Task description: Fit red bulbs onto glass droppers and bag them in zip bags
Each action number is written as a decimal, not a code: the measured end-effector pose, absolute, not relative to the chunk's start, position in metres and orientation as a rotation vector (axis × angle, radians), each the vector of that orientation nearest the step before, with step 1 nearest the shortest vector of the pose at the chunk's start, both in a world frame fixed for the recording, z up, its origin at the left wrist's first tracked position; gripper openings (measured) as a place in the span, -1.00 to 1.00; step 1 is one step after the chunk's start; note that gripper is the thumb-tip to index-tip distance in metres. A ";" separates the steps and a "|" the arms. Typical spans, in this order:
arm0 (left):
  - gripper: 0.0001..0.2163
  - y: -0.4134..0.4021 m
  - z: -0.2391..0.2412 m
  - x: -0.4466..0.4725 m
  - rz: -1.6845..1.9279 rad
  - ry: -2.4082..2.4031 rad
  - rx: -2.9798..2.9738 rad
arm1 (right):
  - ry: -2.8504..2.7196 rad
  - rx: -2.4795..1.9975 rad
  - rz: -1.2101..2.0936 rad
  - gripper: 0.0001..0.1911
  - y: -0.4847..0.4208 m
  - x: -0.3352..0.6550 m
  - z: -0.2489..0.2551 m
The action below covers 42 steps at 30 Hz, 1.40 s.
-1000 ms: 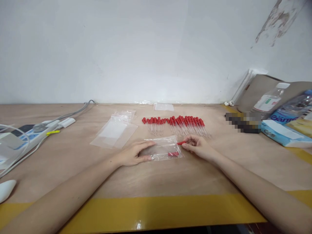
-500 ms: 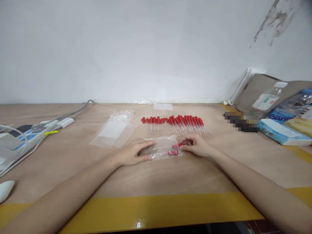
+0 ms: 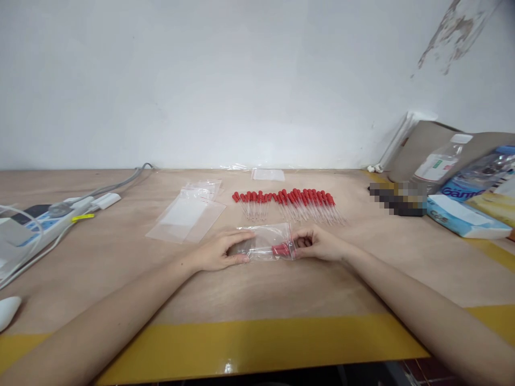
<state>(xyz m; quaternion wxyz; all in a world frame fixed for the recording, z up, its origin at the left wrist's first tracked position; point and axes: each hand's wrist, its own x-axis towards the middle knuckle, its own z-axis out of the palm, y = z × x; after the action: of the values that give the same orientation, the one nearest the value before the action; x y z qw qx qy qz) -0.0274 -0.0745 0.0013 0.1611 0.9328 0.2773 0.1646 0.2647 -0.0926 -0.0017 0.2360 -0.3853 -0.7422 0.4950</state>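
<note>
Another dropper (image 3: 284, 249) entered the bag (image 3: 270, 234)—right grip (image 3: 322, 245) near-closed, hold unclear; left grip (image 3: 215, 250) half-open against it.

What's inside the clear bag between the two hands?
Red-bulbed droppers lie inside the clear bag, bulbs toward the right hand, pale stems toward the left hand. Their overlap and the bag's glare hide the exact count.

We log the bag (image 3: 263, 236) as thin, glossy clear plastic; red bulbs (image 3: 298, 196) matt, rubbery-looking; stems (image 3: 325, 213) smooth, see-through. Tabletop (image 3: 225, 300) dull brown, yellow edge band (image 3: 261, 348) shiny. Wall (image 3: 201, 80) smooth, matt, with a rough, peeling patch (image 3: 450, 35).
</note>
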 end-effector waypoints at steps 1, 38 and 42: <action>-0.46 -0.074 0.001 -0.028 0.471 0.795 2.658 | -2.007 -1.087 1.335 -0.62 -0.093 0.263 -0.002; -0.59 -0.075 0.008 -0.032 0.299 0.677 2.677 | -1.743 -2.044 0.227 -0.77 0.024 0.220 0.009; -0.59 -0.075 0.008 -0.032 0.285 0.688 2.700 | -1.698 -2.021 0.329 -0.82 0.022 0.220 0.021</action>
<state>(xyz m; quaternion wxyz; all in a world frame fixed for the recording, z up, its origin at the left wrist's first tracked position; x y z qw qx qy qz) -0.0320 -0.0751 0.0081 0.1697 0.9500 0.2422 0.1002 0.2205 0.0220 0.0210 0.2383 -0.7379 -0.6200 0.1201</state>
